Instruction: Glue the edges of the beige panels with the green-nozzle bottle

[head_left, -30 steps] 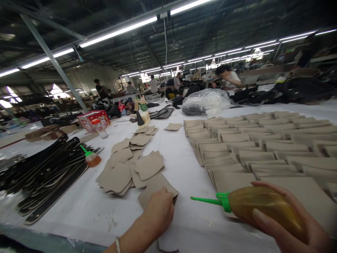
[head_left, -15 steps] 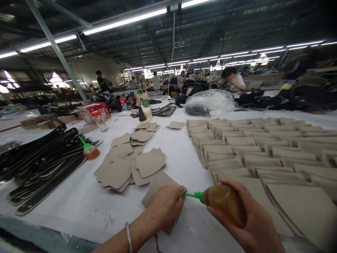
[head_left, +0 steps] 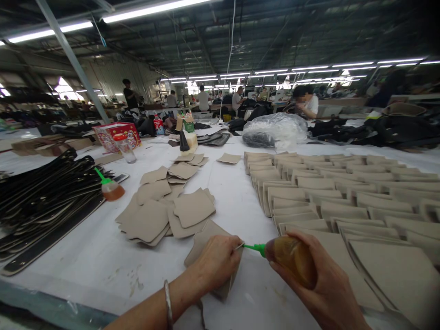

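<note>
Head view: I see the right hand (head_left: pixel 319 270) with fingers curled round a plump, see-through amber bottle (head_left: pixel 290 259), its slim green nozzle (head_left: pixel 255 247) at the edge of a smooth beige piece (head_left: pixel 202 236), which the left hand's (head_left: pixel 218 259) fingers pinch over the white table (head_left: pixel 161 266).

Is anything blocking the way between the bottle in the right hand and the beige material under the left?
Nothing visible. The green nozzle of the bottle ends at the edge of the beige material by the left hand; contact is unclear.
</note>
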A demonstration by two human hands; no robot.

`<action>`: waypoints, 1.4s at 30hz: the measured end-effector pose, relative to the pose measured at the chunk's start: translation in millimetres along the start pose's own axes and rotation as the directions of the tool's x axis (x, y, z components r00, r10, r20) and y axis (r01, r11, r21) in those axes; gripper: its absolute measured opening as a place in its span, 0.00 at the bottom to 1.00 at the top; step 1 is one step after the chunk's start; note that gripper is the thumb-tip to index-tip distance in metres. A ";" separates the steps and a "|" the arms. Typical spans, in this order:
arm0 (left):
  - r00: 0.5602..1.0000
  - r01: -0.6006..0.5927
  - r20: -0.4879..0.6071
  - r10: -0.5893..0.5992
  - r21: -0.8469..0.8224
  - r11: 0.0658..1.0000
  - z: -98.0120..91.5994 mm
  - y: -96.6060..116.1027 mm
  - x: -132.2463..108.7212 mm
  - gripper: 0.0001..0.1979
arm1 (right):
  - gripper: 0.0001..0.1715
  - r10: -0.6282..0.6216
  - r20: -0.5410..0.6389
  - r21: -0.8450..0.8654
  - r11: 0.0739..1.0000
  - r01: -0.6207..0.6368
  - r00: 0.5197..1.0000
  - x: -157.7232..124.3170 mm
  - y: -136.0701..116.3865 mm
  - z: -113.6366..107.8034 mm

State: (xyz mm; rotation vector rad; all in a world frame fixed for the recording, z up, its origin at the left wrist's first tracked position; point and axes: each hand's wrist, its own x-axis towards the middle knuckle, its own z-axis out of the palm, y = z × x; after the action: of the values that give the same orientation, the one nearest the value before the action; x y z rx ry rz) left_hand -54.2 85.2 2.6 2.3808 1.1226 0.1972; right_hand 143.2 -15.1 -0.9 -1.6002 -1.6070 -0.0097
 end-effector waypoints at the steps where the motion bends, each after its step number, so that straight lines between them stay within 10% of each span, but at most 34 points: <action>1: 1.000 0.000 -0.001 0.000 -0.011 1.000 -0.3 -0.4 -0.3 0.16 | 0.24 0.001 0.004 0.006 1.000 -0.001 1.000 0.4 0.1 -0.3; 26: 0.996 -0.085 -0.010 0.085 -0.145 0.986 -6.8 -4.0 -2.3 0.14 | 0.26 0.123 0.029 0.041 0.991 -0.124 0.992 -1.1 5.6 -2.4; 42: 0.998 0.002 0.061 0.007 -0.148 0.989 -6.2 -8.6 -5.1 0.20 | 0.28 0.370 0.233 0.247 0.872 -0.423 0.899 -8.9 -15.0 -7.0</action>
State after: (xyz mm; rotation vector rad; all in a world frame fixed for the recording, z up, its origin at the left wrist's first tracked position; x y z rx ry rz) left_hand -65.5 88.3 4.1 2.2420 1.0389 0.1996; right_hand 133.0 -28.9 6.8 -1.6997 -1.3013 0.5827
